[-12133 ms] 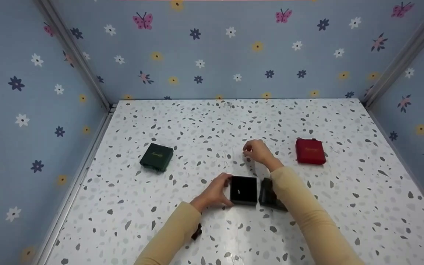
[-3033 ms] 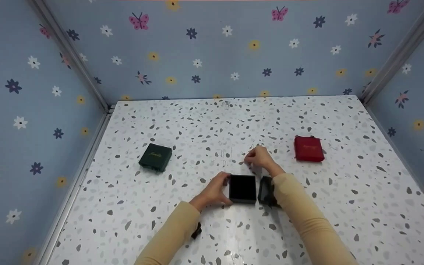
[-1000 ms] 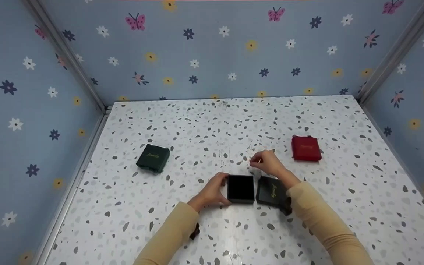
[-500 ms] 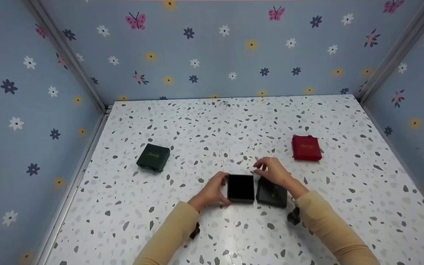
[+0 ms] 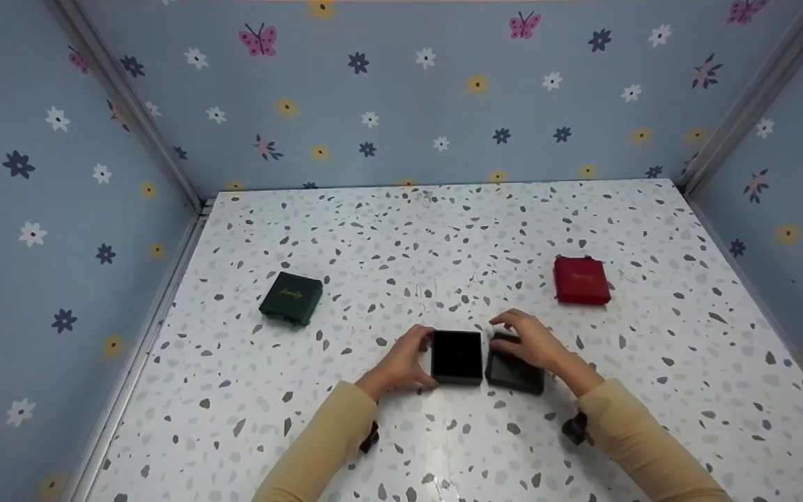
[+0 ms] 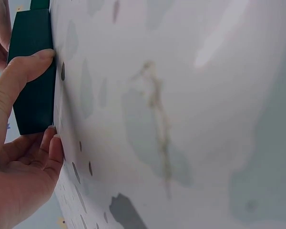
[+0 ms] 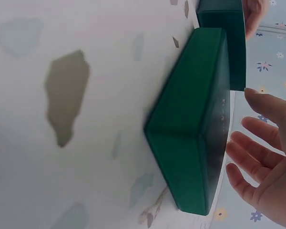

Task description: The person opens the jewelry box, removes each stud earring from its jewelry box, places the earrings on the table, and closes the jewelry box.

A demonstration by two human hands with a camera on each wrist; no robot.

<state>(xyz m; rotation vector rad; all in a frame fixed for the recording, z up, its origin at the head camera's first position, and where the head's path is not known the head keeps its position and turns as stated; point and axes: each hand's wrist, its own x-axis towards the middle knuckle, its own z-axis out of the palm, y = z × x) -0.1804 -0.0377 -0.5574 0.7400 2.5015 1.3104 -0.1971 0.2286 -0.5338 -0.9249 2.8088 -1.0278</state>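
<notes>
My left hand (image 5: pixel 401 361) grips the left side of a square jewelry box base (image 5: pixel 457 357) with a black inside. In the left wrist view its thumb and fingertips hold opposite sides of the green box base (image 6: pixel 33 90). Just to the right lies the box's lid (image 5: pixel 516 373), top up, dark green with gold lettering. Over the lid's far edge is my right hand (image 5: pixel 530 341). In the right wrist view my right hand (image 7: pixel 271 152) has its fingers spread beside the lid (image 7: pixel 186 86), with nothing seen between them.
A green jewelry box (image 5: pixel 292 298) sits to the left and a red one (image 5: pixel 581 280) to the right, both with lids on. Faint thin lines mark the speckled table (image 5: pixel 373 244) beyond the hands. Flowered walls (image 5: pixel 401 90) enclose its back and sides.
A small shiny thing in the box base 12 seconds ago is gone. My right hand, earlier with fingertips together behind the box, has come nearer, over the lid, and its fingers have parted.
</notes>
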